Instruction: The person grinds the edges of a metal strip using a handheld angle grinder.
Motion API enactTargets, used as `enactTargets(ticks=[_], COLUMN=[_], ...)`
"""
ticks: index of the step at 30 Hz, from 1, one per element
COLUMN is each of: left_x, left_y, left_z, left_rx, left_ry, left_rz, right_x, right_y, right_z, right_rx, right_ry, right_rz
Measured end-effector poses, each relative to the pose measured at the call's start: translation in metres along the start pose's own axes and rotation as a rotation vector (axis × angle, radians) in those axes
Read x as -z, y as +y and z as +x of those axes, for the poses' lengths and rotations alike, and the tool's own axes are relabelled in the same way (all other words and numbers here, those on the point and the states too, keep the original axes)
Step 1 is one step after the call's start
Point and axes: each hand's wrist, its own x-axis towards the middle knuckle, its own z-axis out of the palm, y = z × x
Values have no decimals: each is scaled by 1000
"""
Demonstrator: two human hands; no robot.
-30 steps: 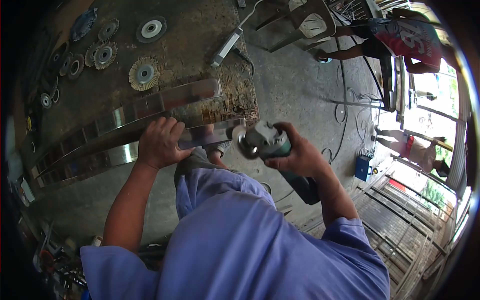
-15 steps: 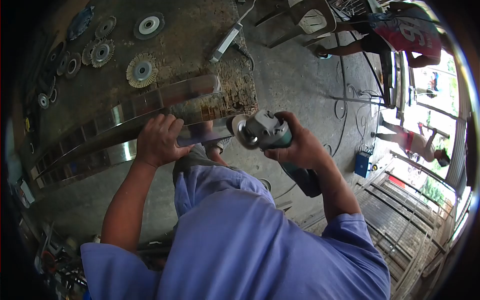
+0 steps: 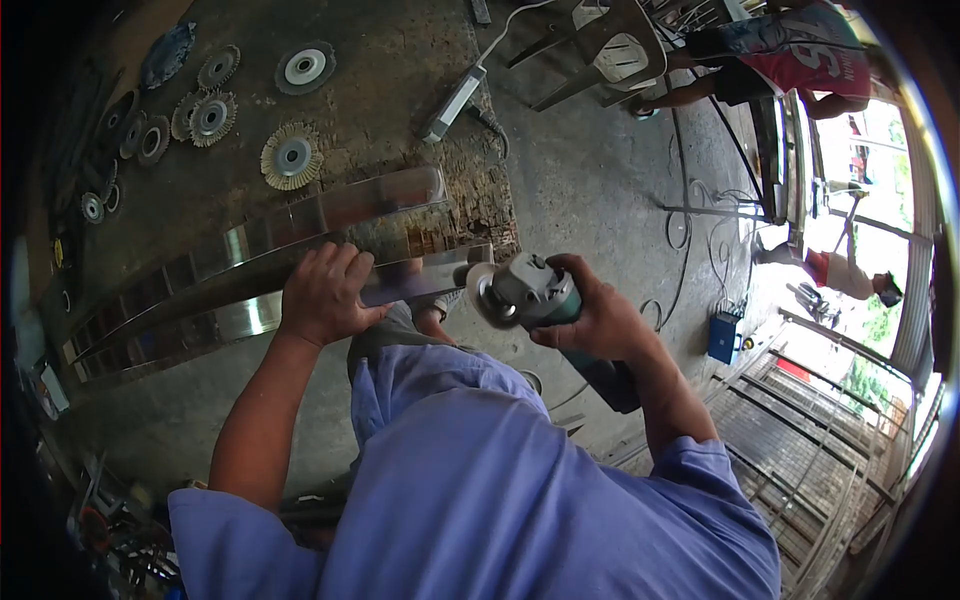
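Observation:
My right hand (image 3: 590, 310) is wrapped round the head of a green and grey angle grinder (image 3: 540, 290), whose body hangs down beneath my forearm. Its round disc (image 3: 486, 295) is at the right end of a shiny metal strip (image 3: 430, 275); whether they touch I cannot tell. My left hand (image 3: 325, 290) grips this strip at the workbench's near edge, thumb along its near side and fingers over the top. A second polished metal strip (image 3: 340, 207) lies beyond it on the worn workbench (image 3: 390, 100).
Several grinding discs (image 3: 292, 156) lie on the bench, with a power strip (image 3: 455, 103) near its right edge. Past it are a plastic chair (image 3: 625, 50), floor cables, a blue box (image 3: 724, 335) and metal frames (image 3: 790, 470). Two people (image 3: 820, 60) are at the right.
The grinder and my right hand have moved slightly down and away from the bench edge. The view has shifted a little, and the person in the far right background has changed posture.

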Motion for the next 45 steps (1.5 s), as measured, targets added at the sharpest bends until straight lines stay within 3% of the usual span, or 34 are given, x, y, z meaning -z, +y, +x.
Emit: enactTargets(ticks=[4,11,20,26,35,45], left_x=[0,0,5,35,1,1], left_y=[3,1,2,-6,2,3], left_z=[-1,0,1,19,8,5], left_rx=[5,-24,-62,49,-7,5], left_ry=[-10,35,-23,-308,-28,7], left_rz=[-3,21,-13,-294,-67,-8], right_x=[4,-8,-13,-22,-18,-7], right_y=[-5,12,5,25,7,-12], right_z=[11,-3,-25,-51,-44,-9], right_rx=[-61,43,-124,-194,-94,-94], right_ry=[62,49,15,76,98,12], right_rz=[37,15,46,120,112,82])
